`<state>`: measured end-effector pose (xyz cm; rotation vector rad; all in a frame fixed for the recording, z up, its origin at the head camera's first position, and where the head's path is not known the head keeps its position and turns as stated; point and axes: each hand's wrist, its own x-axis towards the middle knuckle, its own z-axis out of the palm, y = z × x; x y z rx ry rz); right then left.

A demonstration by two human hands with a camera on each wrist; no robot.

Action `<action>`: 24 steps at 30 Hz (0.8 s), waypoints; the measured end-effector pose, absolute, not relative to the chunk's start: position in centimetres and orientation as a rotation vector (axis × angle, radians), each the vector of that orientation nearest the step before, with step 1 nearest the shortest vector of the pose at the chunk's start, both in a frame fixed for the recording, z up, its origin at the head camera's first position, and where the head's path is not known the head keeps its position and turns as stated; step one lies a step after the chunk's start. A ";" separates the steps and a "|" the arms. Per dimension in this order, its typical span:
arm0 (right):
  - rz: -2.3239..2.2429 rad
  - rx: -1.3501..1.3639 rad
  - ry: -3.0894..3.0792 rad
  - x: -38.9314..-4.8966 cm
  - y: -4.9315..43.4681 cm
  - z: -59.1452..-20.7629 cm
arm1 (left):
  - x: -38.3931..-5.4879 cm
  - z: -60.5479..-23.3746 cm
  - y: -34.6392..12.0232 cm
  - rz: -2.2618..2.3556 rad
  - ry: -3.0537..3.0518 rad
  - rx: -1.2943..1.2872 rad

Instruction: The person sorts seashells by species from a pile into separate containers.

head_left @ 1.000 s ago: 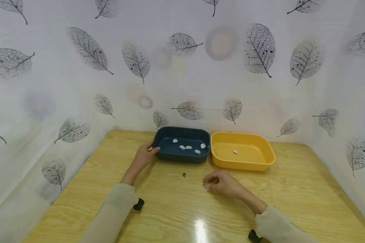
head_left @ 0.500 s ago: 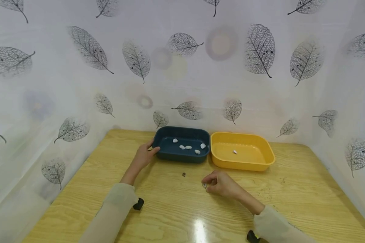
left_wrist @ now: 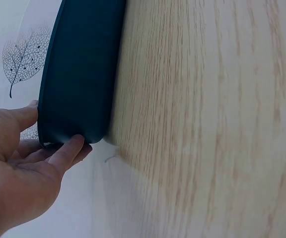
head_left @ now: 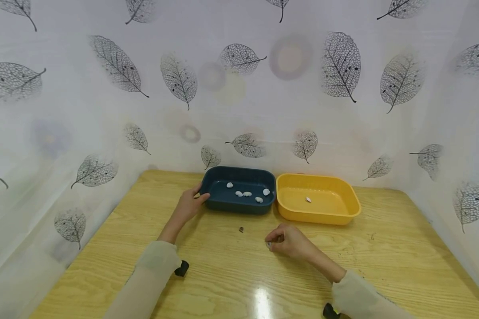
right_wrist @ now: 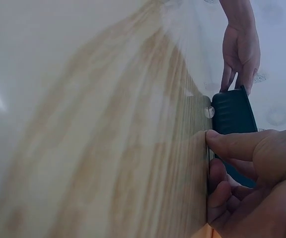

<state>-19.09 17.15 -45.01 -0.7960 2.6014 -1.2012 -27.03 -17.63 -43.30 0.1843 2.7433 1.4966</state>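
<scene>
My left hand (head_left: 187,206) grips the left end of a dark blue plastic tub (head_left: 237,207). In the left wrist view its thumb lies at the rim and its fingers against the end wall (left_wrist: 73,126). Several white shells (head_left: 247,193) lie spread over the tub's floor. My right hand (head_left: 293,243) is low over the table in front of the tubs, pinching a small whitish shell (head_left: 268,244) between thumb and fingers. Those fingers mostly hide the shell in the right wrist view. A small brownish shell-like piece (head_left: 241,229) sits on the table to the left of this hand.
Right beside the blue tub stands a yellow tub (head_left: 319,217) with one small white shell (head_left: 308,200) inside. The wood-grain table (head_left: 219,283) ends at a curtain (head_left: 255,97) printed with leaves. A black strap piece (head_left: 181,268) shows under the left sleeve.
My right hand has shifted very slightly left with the shell in its fingers, and its forearm has drifted left. The left hand and both tubs have stayed put.
</scene>
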 end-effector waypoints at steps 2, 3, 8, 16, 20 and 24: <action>-1.201 -0.785 2.601 -19.1 17.1 -45.0 | -27.1 -43.3 -17.6 1.486 2.748 0.174; -1.203 -0.781 2.600 -19.1 17.1 -45.0 | -27.1 -43.3 -17.6 1.481 2.752 0.172; -1.196 -0.767 2.610 -19.0 17.0 -45.0 | -27.0 -43.0 -17.5 1.477 2.755 0.167; -1.067 -0.772 2.699 -18.8 16.6 -44.7 | -27.0 -43.1 -17.5 1.482 2.750 0.171; -0.889 -0.831 2.785 -18.7 16.3 -44.3 | -27.0 -43.2 -17.6 1.480 2.757 0.173; -0.880 -0.869 2.773 -18.8 16.3 -44.2 | -27.1 -43.2 -17.6 1.468 2.769 0.177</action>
